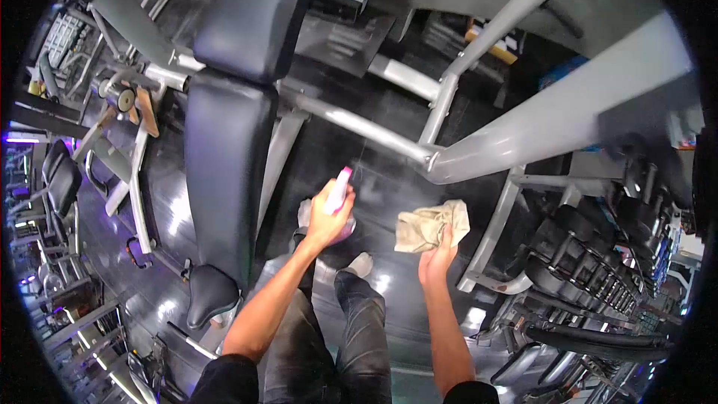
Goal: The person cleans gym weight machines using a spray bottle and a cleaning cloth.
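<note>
My left hand (323, 217) is wrapped round a spray bottle (338, 193) with a white and pink trigger head. The bottle's body is mostly hidden behind the fingers. In my right hand (438, 260) is a crumpled beige cloth (426, 229), pinched between thumb and fingers and hanging apart from anything else. To the left of my left hand stands a weight bench with a black padded seat (228, 164) and a black backrest (254, 15). Neither hand touches the bench.
A thick grey metal frame (538, 120) slants across the right, joined to a floor bar (366, 129). Racks of dumbbells (583, 262) stand at the right. Other gym machines (120, 105) fill the left. Dark glossy flooring (396, 314) lies around my feet.
</note>
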A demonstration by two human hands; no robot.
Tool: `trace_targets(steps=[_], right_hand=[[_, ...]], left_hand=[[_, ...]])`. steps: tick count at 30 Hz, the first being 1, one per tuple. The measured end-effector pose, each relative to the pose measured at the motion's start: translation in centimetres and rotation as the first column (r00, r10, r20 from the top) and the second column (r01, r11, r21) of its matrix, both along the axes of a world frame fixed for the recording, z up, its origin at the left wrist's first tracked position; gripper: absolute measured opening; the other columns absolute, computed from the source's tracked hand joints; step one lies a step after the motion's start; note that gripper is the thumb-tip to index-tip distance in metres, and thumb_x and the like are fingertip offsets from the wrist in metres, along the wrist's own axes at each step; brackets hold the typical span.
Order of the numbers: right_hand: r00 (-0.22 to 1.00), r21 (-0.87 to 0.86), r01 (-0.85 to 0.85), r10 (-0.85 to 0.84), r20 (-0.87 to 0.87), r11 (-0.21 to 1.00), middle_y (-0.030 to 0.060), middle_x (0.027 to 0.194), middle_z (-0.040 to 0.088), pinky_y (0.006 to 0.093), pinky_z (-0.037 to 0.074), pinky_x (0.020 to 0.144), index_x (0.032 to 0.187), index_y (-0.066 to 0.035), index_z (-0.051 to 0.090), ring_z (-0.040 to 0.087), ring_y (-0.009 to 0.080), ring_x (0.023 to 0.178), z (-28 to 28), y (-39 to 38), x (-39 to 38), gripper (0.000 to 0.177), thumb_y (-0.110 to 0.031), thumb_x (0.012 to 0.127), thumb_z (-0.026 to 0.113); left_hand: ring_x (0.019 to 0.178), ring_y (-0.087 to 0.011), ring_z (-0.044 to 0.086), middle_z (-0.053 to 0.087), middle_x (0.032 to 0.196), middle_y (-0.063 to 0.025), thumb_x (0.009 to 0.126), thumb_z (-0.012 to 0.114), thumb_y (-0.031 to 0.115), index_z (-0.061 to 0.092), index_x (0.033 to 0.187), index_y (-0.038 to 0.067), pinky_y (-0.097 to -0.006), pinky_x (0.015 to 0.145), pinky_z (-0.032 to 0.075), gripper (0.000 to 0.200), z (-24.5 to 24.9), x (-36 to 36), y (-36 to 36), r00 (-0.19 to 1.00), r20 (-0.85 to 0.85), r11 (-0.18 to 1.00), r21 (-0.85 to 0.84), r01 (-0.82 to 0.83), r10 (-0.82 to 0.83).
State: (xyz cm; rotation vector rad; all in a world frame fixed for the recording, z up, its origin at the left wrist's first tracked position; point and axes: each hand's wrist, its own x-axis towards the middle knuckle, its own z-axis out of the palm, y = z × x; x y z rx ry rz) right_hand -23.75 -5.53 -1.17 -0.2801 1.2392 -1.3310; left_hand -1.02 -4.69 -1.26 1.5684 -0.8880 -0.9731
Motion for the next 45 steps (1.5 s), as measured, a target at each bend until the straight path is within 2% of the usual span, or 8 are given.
trace_targets(steps=[5, 28, 30, 32, 36, 39, 42, 45], right_hand=[[0.989, 0.172, -0.028, 0.052, -0.136, 0.985, 0.0096, 0.124, 0.050, 0.0361, 0.042, 0.096, 0.131, 0.000, 0.040, 0.051, 0.0212, 0.113, -7.8, 4.5, -0.1, 0.050, -0.022, 0.091, 0.060], [0.934, 0.196, 0.141, -0.064, -0.352, 0.970, 0.0021, 0.111, 0.056, 0.0270, 0.042, 0.086, 0.120, -0.007, 0.049, 0.053, 0.0133, 0.102, -12.9, -2.3, 8.1, 0.035, -0.022, 0.090, 0.062], [0.827, 0.107, 0.019, 0.044, -0.561, 0.994, 0.0038, 0.114, 0.054, 0.0298, 0.040, 0.092, 0.125, -0.004, 0.048, 0.051, 0.0154, 0.106, -14.1, -4.6, 8.1, 0.039, -0.019, 0.091, 0.060], [0.361, -0.031, -0.254, 0.065, -0.930, 0.967, 0.0097, 0.120, 0.051, 0.0341, 0.037, 0.097, 0.129, -0.001, 0.047, 0.051, 0.0219, 0.110, -14.6, -7.4, 8.6, 0.044, -0.009, 0.088, 0.060], [-0.068, 0.015, -0.421, -0.015, -0.998, 0.907, 0.0174, 0.133, 0.044, 0.0435, 0.027, 0.106, 0.131, -0.009, 0.051, 0.040, 0.0354, 0.123, -15.9, -13.6, 10.2, 0.064, 0.008, 0.069, 0.055], [-0.139, 0.023, -0.588, -0.072, -0.988, 0.809, 0.0141, 0.130, 0.050, 0.0482, 0.022, 0.111, 0.126, -0.012, 0.056, 0.040, 0.0328, 0.128, -19.9, -16.8, 14.7, 0.061, 0.006, 0.068, 0.056], [0.184, -0.151, -0.842, 0.012, -0.983, 0.518, 0.0152, 0.124, 0.056, 0.0463, 0.030, 0.107, 0.118, -0.011, 0.060, 0.046, 0.0330, 0.122, -20.4, -19.0, 21.3, 0.061, 0.009, 0.060, 0.057], [-0.015, -0.002, -0.894, -0.033, -0.999, 0.448, 0.0079, 0.133, 0.049, 0.0442, 0.035, 0.104, 0.118, -0.021, 0.061, 0.044, 0.0308, 0.123, -20.1, -18.7, 23.9, 0.065, 0.009, 0.060, 0.058]], left_hand=[[0.070, -0.0292, 0.064, 0.061, 0.076, -0.0161, 0.081, 0.061, 0.011, 0.058, 0.091, 0.003, -0.0352, 0.067, 0.049, 0.013, -7.4, 1.4, -5.1, 0.979, 0.091, 0.973, 0.161, 0.167, -0.183], [0.080, -0.0373, 0.063, 0.063, 0.081, -0.0190, 0.078, 0.062, 0.015, 0.057, 0.093, 0.008, -0.0410, 0.068, 0.048, 0.017, -18.9, -0.1, -12.0, 0.900, 0.126, 0.857, 0.387, 0.341, -0.416], [0.077, -0.0358, 0.063, 0.063, 0.080, -0.0181, 0.077, 0.063, 0.014, 0.057, 0.093, 0.008, -0.0394, 0.068, 0.048, 0.018, -19.2, 1.1, -11.8, 0.916, 0.136, 0.882, 0.354, 0.310, -0.377], [0.070, -0.0278, 0.064, 0.063, 0.077, -0.0141, 0.077, 0.063, 0.009, 0.057, 0.093, 0.006, -0.0347, 0.065, 0.049, 0.018, -20.0, 2.2, -11.1, 0.945, 0.166, 0.935, 0.272, 0.230, -0.281], [0.067, -0.0140, 0.061, 0.062, 0.074, -0.0079, 0.080, 0.063, 0.004, 0.058, 0.094, 0.003, -0.0294, 0.061, 0.048, 0.015, -18.6, 5.0, -9.4, 0.977, 0.111, 0.981, 0.084, 0.175, -0.184], [0.064, -0.0075, 0.057, 0.060, 0.075, -0.0027, 0.084, 0.063, 0.005, 0.057, 0.094, 0.004, -0.0248, 0.057, 0.045, 0.011, -17.0, 6.8, -6.8, 0.988, 0.009, 0.968, 0.199, 0.152, -0.157], [0.063, -0.0144, 0.060, 0.061, 0.071, -0.0082, 0.080, 0.061, 0.003, 0.058, 0.089, 0.003, -0.0286, 0.060, 0.047, 0.010, -15.8, 8.2, -4.1, 0.992, 0.072, 0.957, 0.278, 0.080, -0.104], [0.065, -0.0119, 0.059, 0.061, 0.072, -0.0071, 0.081, 0.061, 0.004, 0.058, 0.089, 0.003, -0.0276, 0.060, 0.047, 0.008, -15.8, 8.5, -1.3, 0.994, 0.085, 0.955, 0.293, 0.041, -0.068]])
